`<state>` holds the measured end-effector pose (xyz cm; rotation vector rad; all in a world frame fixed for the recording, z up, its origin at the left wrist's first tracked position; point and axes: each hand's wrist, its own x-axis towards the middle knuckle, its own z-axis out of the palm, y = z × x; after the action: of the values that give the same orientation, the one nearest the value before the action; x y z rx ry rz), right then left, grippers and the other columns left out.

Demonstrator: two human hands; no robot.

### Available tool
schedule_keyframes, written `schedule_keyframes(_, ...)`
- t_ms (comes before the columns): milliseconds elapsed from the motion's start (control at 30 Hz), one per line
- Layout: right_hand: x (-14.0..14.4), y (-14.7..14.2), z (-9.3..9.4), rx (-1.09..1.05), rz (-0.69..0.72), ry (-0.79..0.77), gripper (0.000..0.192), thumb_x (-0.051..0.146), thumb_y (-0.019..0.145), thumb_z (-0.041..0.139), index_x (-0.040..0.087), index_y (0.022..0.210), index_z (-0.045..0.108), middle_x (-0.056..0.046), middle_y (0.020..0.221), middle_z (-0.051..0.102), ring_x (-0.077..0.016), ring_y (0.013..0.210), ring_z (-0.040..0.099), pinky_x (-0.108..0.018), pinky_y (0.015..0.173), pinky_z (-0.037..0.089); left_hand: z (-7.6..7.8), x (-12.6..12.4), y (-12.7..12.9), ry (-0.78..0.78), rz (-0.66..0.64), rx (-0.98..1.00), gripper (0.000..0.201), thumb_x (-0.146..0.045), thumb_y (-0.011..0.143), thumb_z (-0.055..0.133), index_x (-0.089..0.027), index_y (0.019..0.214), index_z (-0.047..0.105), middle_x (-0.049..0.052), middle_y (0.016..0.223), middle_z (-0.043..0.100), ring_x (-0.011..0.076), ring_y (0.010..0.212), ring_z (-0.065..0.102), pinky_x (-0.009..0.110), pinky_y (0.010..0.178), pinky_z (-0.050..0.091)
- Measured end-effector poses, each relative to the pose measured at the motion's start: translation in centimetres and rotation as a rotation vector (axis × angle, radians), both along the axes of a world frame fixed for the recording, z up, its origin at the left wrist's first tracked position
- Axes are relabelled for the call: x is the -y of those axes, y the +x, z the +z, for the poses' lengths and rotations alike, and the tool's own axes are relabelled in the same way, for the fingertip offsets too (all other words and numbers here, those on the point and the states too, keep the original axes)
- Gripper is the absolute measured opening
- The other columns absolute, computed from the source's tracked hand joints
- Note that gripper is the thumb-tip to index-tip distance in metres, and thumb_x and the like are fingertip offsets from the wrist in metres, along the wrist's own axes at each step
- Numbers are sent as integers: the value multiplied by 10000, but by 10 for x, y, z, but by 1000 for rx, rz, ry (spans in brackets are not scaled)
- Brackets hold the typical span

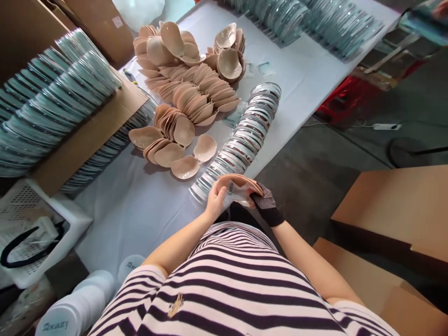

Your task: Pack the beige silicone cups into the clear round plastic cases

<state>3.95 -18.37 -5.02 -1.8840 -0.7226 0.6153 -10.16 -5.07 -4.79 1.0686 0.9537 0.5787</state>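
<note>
Beige cup [241,183] sits low centre of frame, held between both hands; left hand [216,200] fingers pinch its near-left edge; gloved right hand [266,205] grips its right rim.

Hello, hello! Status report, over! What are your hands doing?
Left hand bare, right hand gloved, both gripping one beige cup pad with clear wrapper. Row of clear round cases right beside. Nothing blocking.
</note>
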Motion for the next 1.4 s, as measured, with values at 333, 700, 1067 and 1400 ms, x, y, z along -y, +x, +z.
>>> schedule_keyframes(333, 22, -5, -16, 505, -378, -154, 464, 346, 906, 499, 127, 1282, 659, -160, 1208, 717, -299, 1159, 671, -474, 1042, 530, -20, -86, 20, 1024, -832, -421, 263, -292, 910, 575, -274, 1145, 693, 109, 1274, 676, 285, 1279, 550, 426, 1089, 355)
schedule_keyframes(700, 10, -14, -32, 372, -452, -150, 479, 354, 932, 446, 151, 1330, 617, -166, 1313, 661, -288, 1220, 635, -494, 1073, 497, -15, -73, 33, 1318, -1043, -767, 462, -391, 903, 531, -267, 1346, 576, 137, 1179, 636, 326, 1102, 549, 454, 918, 364)
schedule_keyframes(1067, 18, -27, -40, 246, -513, -140, 500, 365, 887, 516, 173, 1339, 614, -150, 1317, 660, -299, 1224, 624, -504, 1048, 512, -15, -62, 25, 1300, -956, -780, 354, -426, 905, 570, -205, 1178, 615, 197, 1273, 578, 377, 1280, 446, 465, 942, 379)
schedule_keyframes(1400, -19, -36, -28, 373, -451, -164, 418, 284, 890, 482, 169, 1260, 641, -143, 1111, 675, -275, 1059, 638, -460, 956, 547, -17, -80, 35, 1317, -973, -710, 385, -550, 837, 660, -200, 995, 696, 160, 1056, 687, 359, 1186, 513, 501, 1047, 307)
